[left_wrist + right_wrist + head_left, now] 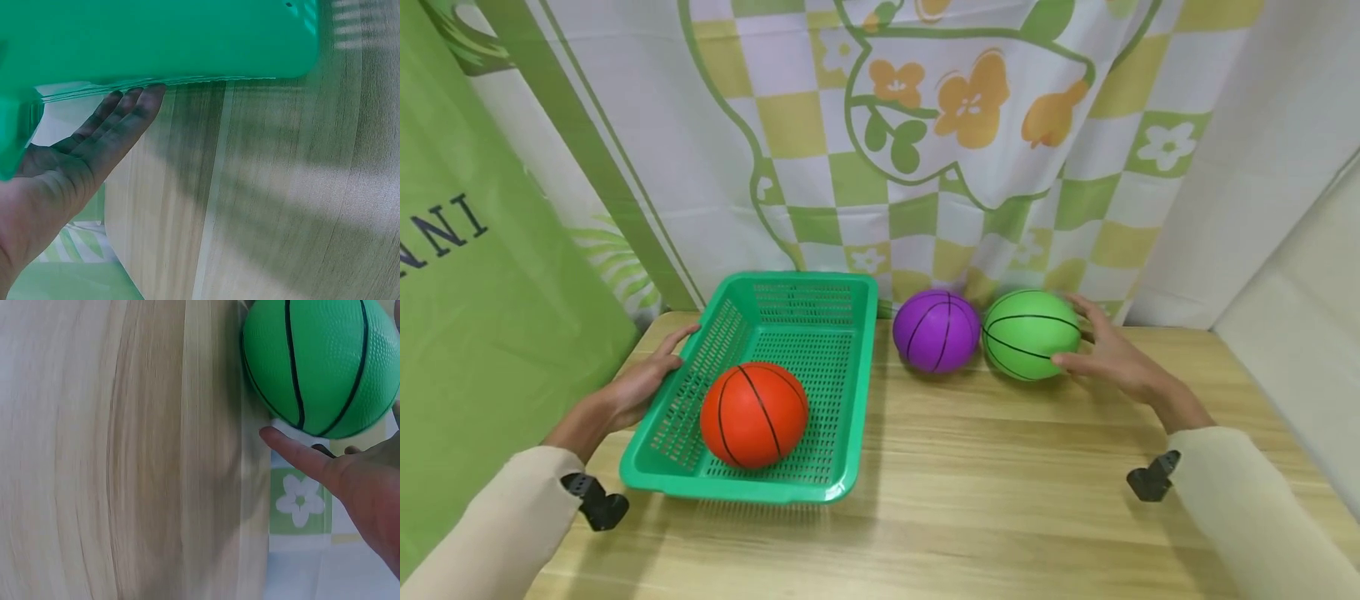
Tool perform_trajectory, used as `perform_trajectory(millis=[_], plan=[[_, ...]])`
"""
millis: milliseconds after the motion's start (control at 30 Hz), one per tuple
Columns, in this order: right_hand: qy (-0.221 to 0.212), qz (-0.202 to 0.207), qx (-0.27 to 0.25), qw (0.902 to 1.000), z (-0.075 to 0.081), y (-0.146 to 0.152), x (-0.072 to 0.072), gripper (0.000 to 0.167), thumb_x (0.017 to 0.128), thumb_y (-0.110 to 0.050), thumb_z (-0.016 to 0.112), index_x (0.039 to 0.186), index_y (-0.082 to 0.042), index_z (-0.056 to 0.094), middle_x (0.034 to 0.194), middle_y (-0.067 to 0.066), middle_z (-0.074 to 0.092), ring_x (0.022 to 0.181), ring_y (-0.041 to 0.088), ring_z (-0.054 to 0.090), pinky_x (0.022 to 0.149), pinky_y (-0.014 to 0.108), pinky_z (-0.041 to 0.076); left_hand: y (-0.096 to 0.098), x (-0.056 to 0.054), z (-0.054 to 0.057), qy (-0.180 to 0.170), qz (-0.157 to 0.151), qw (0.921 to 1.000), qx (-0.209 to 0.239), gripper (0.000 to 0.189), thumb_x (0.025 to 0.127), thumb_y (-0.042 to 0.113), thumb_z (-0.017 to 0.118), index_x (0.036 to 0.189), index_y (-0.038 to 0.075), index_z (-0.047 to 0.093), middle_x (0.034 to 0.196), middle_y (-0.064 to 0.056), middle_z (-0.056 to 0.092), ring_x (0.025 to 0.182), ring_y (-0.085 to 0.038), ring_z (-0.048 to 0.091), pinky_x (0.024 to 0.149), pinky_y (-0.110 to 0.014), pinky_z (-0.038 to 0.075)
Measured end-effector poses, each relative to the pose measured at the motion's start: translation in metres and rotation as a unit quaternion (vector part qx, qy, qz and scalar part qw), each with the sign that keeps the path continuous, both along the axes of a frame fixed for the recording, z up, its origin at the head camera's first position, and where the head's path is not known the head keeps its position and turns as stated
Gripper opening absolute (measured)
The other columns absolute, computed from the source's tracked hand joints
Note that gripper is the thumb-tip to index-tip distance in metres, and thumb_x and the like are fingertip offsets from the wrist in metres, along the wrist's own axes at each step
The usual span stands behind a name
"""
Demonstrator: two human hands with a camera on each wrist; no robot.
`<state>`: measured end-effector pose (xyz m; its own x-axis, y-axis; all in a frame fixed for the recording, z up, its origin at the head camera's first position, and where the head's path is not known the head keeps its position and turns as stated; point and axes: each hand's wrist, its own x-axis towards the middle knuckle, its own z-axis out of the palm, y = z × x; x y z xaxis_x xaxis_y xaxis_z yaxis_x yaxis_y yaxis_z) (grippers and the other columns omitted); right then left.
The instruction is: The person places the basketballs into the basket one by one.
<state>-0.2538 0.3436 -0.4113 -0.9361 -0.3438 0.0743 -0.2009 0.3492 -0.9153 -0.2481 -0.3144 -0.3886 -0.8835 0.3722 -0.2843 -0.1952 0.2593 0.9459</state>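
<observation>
A green plastic basket (pixel 863 375) with slotted walls stands at the left of the wooden table, and a red ball (pixel 754 415) with black lines lies inside it. My left hand (pixel 643 385) holds the basket's left rim. In the left wrist view, the long fingers (pixel 125 122) reach beneath the rim along the basket's side, while the thumb is hidden. Over on the right, a green ball (pixel 1032 335) touches or nearly touches a purple ball (pixel 937 332). My right hand (pixel 1112 358) is spread around the green ball's right side; the right wrist view shows the thumb apart from it.
Behind the table (pixel 970 492) hangs a patterned curtain (pixel 925 192), close to the balls and the basket's far end. A green cloth with dark letters (pixel 497 333) hangs at the left. A pale wall (pixel 1300 292) borders the right side.
</observation>
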Motion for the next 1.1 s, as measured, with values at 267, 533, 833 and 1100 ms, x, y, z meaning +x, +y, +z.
perform_trajectory(millis=[267, 533, 833, 1100], plan=[[0.014, -0.04, 0.035, 0.9985, -0.011, -0.014, -0.008, 0.112, 0.082, -0.007, 0.08, 0.162, -0.015, 0.002, 0.157, 0.031, 0.009, 0.133, 0.053, 0.028, 0.102, 0.07, 0.028, 0.001, 0.0, -0.003, -0.005, -0.003, 1.0, 0.004, 0.063, 0.107, 0.012, 0.018, 0.16, 0.027, -0.012, 0.146, -0.035, 0.027, 0.105, -0.023, 0.061, 0.084, -0.046, 0.055], [0.017, -0.074, 0.02, 0.9969, -0.014, -0.024, -0.011, 0.116, 0.08, -0.008, 0.081, 0.161, -0.014, -0.002, 0.156, 0.032, 0.01, 0.128, 0.056, 0.035, 0.099, 0.069, 0.035, 0.003, -0.002, 0.0, -0.005, 0.005, 1.0, 0.006, 0.063, 0.106, 0.013, 0.017, 0.161, 0.028, -0.011, 0.147, -0.035, 0.026, 0.104, -0.023, 0.062, 0.084, -0.045, 0.055], [0.032, -0.105, 0.023, 0.9937, -0.022, -0.025, -0.016, 0.116, 0.08, -0.011, 0.083, 0.162, -0.015, 0.002, 0.156, 0.032, 0.012, 0.13, 0.056, 0.032, 0.1, 0.071, 0.033, 0.004, -0.001, 0.004, -0.008, 0.007, 0.9999, 0.01, 0.063, 0.106, 0.011, 0.017, 0.161, 0.027, -0.011, 0.145, -0.036, 0.028, 0.106, -0.026, 0.062, 0.084, -0.045, 0.055], [0.051, -0.122, 0.046, 0.9902, -0.02, -0.029, -0.015, 0.116, 0.078, -0.017, 0.087, 0.162, -0.015, 0.007, 0.156, 0.032, 0.016, 0.129, 0.057, 0.035, 0.097, 0.073, 0.034, 0.001, 0.001, 0.002, -0.011, 0.008, 0.9999, 0.01, 0.063, 0.107, 0.013, 0.017, 0.161, 0.028, -0.011, 0.146, -0.036, 0.027, 0.107, -0.027, 0.062, 0.085, -0.046, 0.055]])
